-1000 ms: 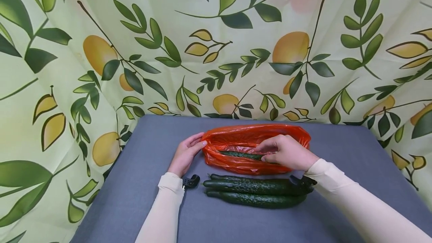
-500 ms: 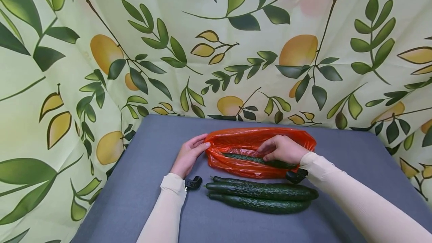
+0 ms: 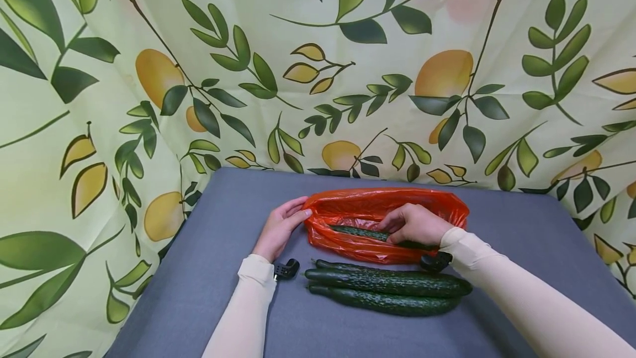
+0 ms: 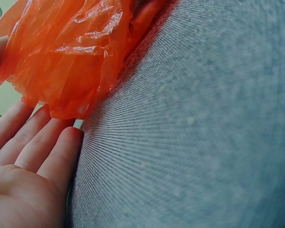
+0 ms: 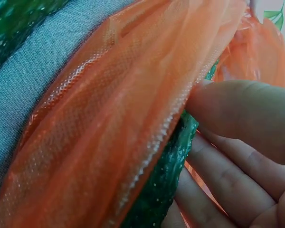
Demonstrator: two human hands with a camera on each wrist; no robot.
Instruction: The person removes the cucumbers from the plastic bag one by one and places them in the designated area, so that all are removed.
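A red plastic bag point(image 3: 343, 248) lies with its mouth spread on the table. My left hand point(image 3: 278, 229) holds its left end, thumb on the rim; in the left wrist view, the fingers point(image 4: 40, 142) reach out fairly straight against the plastic point(image 4: 80, 57). Inside the bag lies a dark green cucumber point(image 3: 355, 230). My right hand point(image 3: 419, 225) reaches into the mouth and grips this cucumber. From the right wrist, the thumb point(image 5: 237, 102) and fingers are seen on either side of the cucumber point(image 5: 166, 175), partly covered by the bag wall.
Three cucumbers point(image 3: 387, 282) lie side by side in front of the bag, stems to the left. The grey cloth-covered table point(image 3: 238, 198) meets a leaf-patterned curtain point(image 3: 278, 98) at the back and left. A dark wrist camera point(image 3: 287, 268) sits by the left cuff.
The whole scene shifts slightly rightward as the head view turns. My right hand stays at the cucumber in the bag, and my left hand keeps to the bag's left end.
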